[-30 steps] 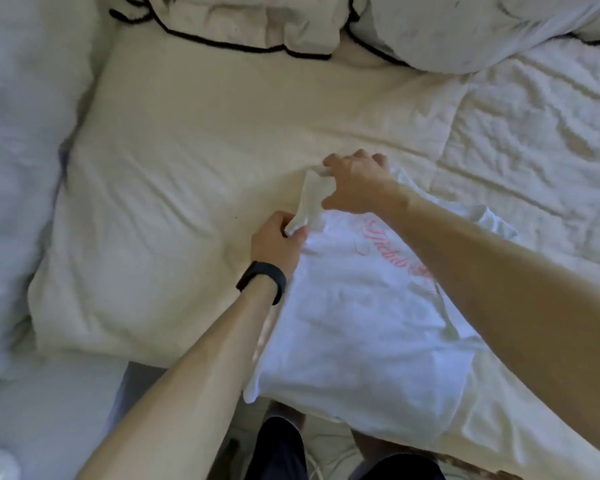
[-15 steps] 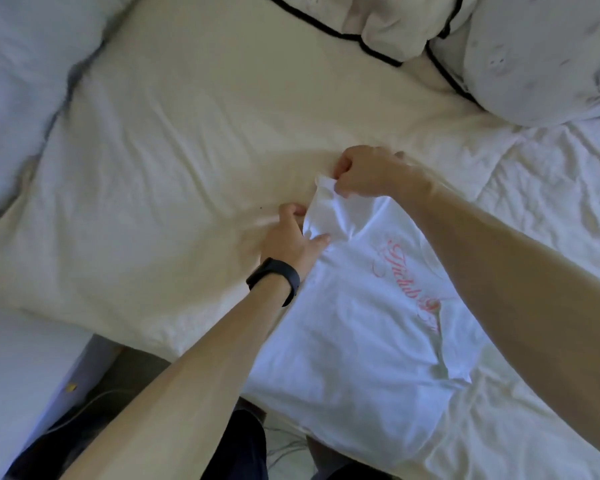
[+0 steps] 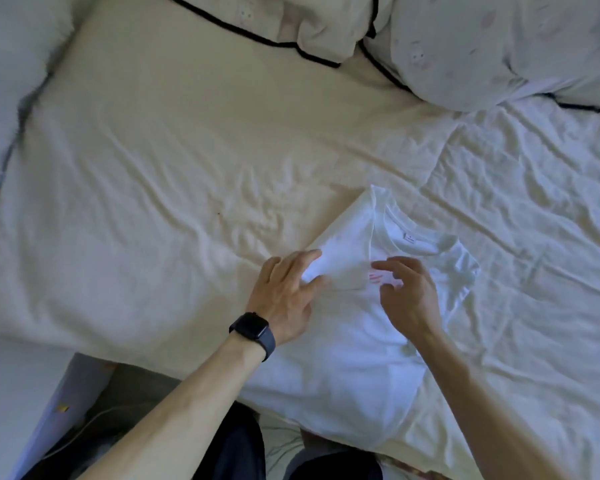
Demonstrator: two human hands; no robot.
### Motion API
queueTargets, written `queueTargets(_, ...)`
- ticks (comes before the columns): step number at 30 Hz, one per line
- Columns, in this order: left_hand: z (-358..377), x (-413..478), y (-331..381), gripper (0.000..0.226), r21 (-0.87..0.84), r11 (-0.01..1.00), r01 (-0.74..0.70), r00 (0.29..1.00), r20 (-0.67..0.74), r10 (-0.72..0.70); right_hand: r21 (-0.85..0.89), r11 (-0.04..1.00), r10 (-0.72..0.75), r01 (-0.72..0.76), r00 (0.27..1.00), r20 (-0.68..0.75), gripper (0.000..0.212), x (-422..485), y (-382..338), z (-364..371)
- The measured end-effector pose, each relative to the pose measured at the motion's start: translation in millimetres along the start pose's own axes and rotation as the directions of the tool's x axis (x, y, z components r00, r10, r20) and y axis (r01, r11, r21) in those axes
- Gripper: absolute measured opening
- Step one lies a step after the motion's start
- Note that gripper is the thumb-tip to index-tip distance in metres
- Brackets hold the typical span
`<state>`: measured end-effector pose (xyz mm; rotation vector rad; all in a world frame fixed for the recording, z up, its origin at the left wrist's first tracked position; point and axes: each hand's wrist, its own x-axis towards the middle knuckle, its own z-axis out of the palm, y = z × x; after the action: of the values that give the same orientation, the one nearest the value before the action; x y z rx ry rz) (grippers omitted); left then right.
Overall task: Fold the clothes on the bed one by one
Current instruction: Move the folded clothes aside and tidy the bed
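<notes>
While the cream sheet (image 3: 136,168) takes up the whole left side of the bed, the action's just right of centre. The left hand (image 3: 284,292), black watch (image 3: 253,332) on its wrist, lies on the folded-in side of the white T-shirt (image 3: 354,358), fingers fairly straight and spread. The shirt's flat on the bed near the close edge, collar pointing away. The right hand (image 3: 409,296) is at the pink print (image 3: 378,277), fingers loosely bent and apart, gripping nothing. A crumpled quilt (image 3: 534,220) lies further right, with black-trimmed pillows (image 3: 482,46) up top.
</notes>
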<state>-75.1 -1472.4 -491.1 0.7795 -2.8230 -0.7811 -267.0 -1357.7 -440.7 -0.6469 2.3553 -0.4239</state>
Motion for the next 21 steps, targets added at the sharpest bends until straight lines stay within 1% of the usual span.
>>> queueTargets(1, 0.5, -1.0, 0.2, 0.064, 0.013, 0.999, 0.044, 0.998, 0.042, -0.044, 0.037, 0.999, 0.038, -0.037, 0.999, -0.009, 0.038, 1.0, 2.4, -2.0)
queueTargets(2, -0.6, 0.0, -0.2, 0.071, 0.025, 0.992, 0.122, 0.990, 0.067, -0.123, 0.081, 0.995, 0.058, -0.055, 0.997, -0.041, 0.033, 5.6, -0.8, -3.8)
queueTargets(3, -2.5, 2.7, -1.3, 0.075, 0.027, 0.978, 0.207, 0.975, 0.077, -0.208, 0.117, 0.992, 0.063, -0.055, 0.996, -0.067, 0.029, 11.7, -9.0, -5.3)
queueTargets(4, -3.2, 6.6, -3.6, 0.075, 0.017, 0.962, 0.272, 0.959, 0.081, -0.272, 0.137, 0.989, 0.068, -0.058, 0.995, -0.069, 0.031, 22.4, -17.5, -4.8)
queueTargets(5, -3.4, 10.6, -6.1, 0.073, 0.003, 0.953, 0.304, 0.949, 0.092, -0.303, 0.132, 0.989, 0.067, -0.061, 0.997, -0.041, 0.038, 33.8, -27.7, -4.4)
queueTargets(6, -4.6, 14.4, -8.7, 0.070, -0.004, 0.952, 0.307, 0.946, 0.114, -0.305, 0.103, 0.992, 0.073, -0.074, 0.997, 0.007, 0.044, 46.9, -37.1, -3.3)
queueTargets(8, -7.7, 22.1, -14.0, 0.068, -0.022, 0.955, 0.297, 0.933, 0.221, -0.285, 0.002, 0.995, 0.103, -0.104, 0.989, 0.103, 0.048, 70.8, -54.4, -2.2)
queueTargets(9, -9.4, 26.2, -16.3, 0.071, -0.041, 0.943, 0.330, 0.901, 0.311, -0.301, -0.027, 0.992, 0.123, -0.121, 0.985, 0.120, 0.049, 80.9, -60.8, -2.2)
queueTargets(10, -10.6, 30.0, -18.1, 0.076, -0.065, 0.919, 0.390, 0.852, 0.405, -0.333, -0.027, 0.989, 0.144, -0.142, 0.983, 0.117, 0.047, 89.9, -64.9, -1.9)
queueTargets(11, -12.9, 33.9, -18.4, 0.080, -0.100, 0.881, 0.463, 0.799, 0.478, -0.365, 0.007, 0.987, 0.160, -0.162, 0.980, 0.116, 0.044, 97.2, -67.9, -1.5)
queueTargets(12, -15.5, 37.5, -17.9, 0.081, -0.161, 0.826, 0.540, 0.756, 0.524, -0.392, 0.077, 0.980, 0.171, -0.182, 0.977, 0.126, 0.042, 103.9, -69.7, 0.1)
queueTargets(13, -19.1, 41.7, -16.8, 0.078, -0.236, 0.759, 0.607, 0.734, 0.533, -0.421, 0.167, 0.965, 0.180, -0.203, 0.973, 0.143, 0.041, 109.1, -72.0, 1.6)
queueTargets(14, -22.1, 45.7, -16.3, 0.070, -0.303, 0.687, 0.661, 0.717, 0.525, -0.459, 0.258, 0.938, 0.194, -0.231, 0.968, 0.161, 0.039, 113.3, -73.7, 3.1)
queueTargets(15, -24.4, 48.6, -16.5, 0.058, -0.325, 0.633, 0.702, 0.691, 0.525, -0.497, 0.336, 0.907, 0.201, -0.253, 0.963, 0.181, 0.037, 116.3, -76.4, 3.9)
queueTargets(16, -26.3, 50.7, -17.4, 0.045, -0.298, 0.621, 0.725, 0.666, 0.532, -0.523, 0.387, 0.883, 0.204, -0.265, 0.960, 0.193, 0.035, 119.3, -78.2, 5.3)
queueTargets(18, -26.7, 50.4, -21.1, 0.027, -0.199, 0.656, 0.728, 0.640, 0.540, -0.547, 0.426, 0.867, 0.189, -0.259, 0.961, 0.201, 0.029, 123.9, -80.0, 9.0)
queueTargets(19, -26.9, 48.8, -22.6, 0.023, -0.180, 0.669, 0.721, 0.645, 0.527, -0.553, 0.432, 0.866, 0.176, -0.252, 0.962, 0.208, 0.022, 123.9, -79.6, 10.2)
queueTargets(21, -26.6, 45.4, -22.8, 0.024, -0.180, 0.695, 0.697, 0.674, 0.494, -0.548, 0.391, 0.892, 0.154, -0.225, 0.966, 0.205, 0.009, 119.7, -76.0, 10.6)
